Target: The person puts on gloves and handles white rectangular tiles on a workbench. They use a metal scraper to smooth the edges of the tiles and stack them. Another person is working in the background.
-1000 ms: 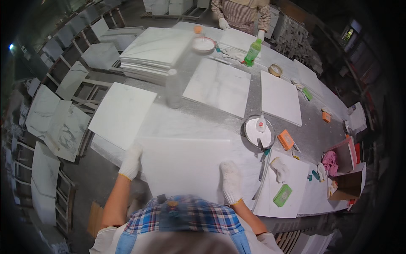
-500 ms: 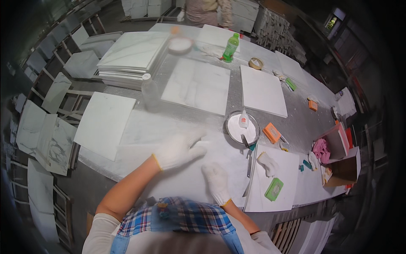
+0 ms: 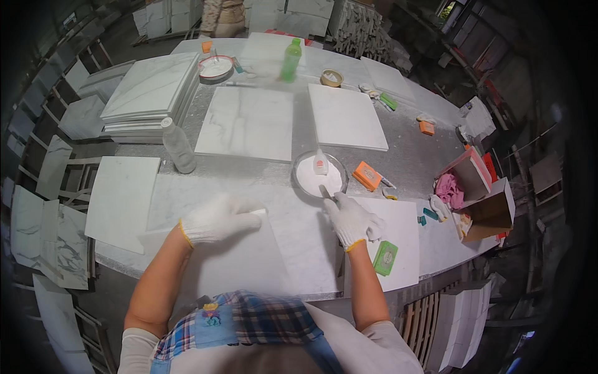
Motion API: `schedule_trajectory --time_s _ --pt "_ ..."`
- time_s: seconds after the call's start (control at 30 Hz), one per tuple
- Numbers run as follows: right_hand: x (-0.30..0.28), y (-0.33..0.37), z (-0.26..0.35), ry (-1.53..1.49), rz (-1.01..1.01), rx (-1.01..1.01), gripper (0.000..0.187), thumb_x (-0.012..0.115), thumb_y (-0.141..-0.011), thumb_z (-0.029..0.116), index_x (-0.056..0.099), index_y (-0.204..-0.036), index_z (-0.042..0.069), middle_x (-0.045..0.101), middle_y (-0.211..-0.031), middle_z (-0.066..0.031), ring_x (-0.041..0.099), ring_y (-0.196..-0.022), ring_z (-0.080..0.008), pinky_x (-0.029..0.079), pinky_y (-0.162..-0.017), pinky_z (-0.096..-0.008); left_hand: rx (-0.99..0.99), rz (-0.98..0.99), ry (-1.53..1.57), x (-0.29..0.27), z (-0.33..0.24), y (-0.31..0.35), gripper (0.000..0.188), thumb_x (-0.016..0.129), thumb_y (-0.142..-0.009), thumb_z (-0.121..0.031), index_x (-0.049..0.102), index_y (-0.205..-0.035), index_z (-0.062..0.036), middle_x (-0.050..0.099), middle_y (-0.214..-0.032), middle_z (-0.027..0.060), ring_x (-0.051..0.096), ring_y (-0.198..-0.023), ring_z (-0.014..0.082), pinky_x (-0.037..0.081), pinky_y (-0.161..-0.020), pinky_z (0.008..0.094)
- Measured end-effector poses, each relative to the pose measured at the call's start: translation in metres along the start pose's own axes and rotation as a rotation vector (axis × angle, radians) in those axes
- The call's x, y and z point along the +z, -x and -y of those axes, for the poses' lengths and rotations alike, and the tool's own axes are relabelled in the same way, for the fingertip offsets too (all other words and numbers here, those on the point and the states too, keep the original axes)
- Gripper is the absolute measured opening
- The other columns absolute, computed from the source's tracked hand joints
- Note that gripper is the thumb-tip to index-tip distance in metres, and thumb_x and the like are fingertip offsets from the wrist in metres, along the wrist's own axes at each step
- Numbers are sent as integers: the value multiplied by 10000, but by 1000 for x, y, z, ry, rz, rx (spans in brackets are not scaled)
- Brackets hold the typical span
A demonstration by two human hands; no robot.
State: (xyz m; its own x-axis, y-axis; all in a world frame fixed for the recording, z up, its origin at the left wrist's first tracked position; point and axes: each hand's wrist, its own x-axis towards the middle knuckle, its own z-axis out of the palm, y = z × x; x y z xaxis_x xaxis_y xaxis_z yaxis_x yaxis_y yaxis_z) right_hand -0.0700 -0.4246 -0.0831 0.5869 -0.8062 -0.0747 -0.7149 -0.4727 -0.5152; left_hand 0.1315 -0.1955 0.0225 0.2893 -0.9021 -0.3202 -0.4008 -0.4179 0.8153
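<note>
The worktop [image 3: 411,162], read as a clock face with 12 at the far side, fills most of the view. A person [image 3: 223,17] stands beyond it at 11 o'clock. The tile stack [image 3: 149,87] sits at 10. The front tile [image 3: 230,265] is at 7, close to the apron [image 3: 205,327]; I cannot tell whether it lies quite flat. A veined tile [image 3: 246,124] lies between 10 and 11, a plain tile [image 3: 347,117] between 1 and 2, a side tile [image 3: 121,199] near 9 and a near tile [image 3: 402,243] at 4. An open carton [image 3: 492,215] stands at 3.

The left hand [image 3: 224,218], in a white glove, touches the front tile by its 1 o'clock corner. Its grip looks narrow, but I cannot tell whether it pinches the edge. The right hand [image 3: 349,221], also gloved, is at the bowl's 5 o'clock, fingers bent over the scraper [image 3: 326,192]; the handle is hidden, so I cannot tell whether that grip has closed.

The bowl [image 3: 295,176], near the centre, contains white paste. A clear bottle [image 3: 179,146] stands at the stack's 5 o'clock, a green bottle [image 3: 291,60] at the worktop's 12. An orange box [image 3: 367,176] lies at the bowl's 3 o'clock; a green box [image 3: 385,258] rests on the near tile.
</note>
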Motion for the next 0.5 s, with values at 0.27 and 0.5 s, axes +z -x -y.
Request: schedule_trajectory --time_s 0.27,0.5 --pt "21 -25 -12 61 -24 51 375 575 -879 373 725 -1081 95 725 -939 -167 696 -872 -334 513 -773 -426 6 41 25 -2 1 -1 378 676 -898 -305 717 -1096 14 711 -858 73 612 -790 137 505 -745 291" --pt "15 -37 -31 -57 -48 43 302 554 -889 291 736 -1050 111 711 -1040 -182 667 -997 -374 502 -877 -448 -42 121 2 -6 -1 -2 393 620 -903 -313 691 -1109 13 709 -955 134 635 -874 197 502 -819 325"
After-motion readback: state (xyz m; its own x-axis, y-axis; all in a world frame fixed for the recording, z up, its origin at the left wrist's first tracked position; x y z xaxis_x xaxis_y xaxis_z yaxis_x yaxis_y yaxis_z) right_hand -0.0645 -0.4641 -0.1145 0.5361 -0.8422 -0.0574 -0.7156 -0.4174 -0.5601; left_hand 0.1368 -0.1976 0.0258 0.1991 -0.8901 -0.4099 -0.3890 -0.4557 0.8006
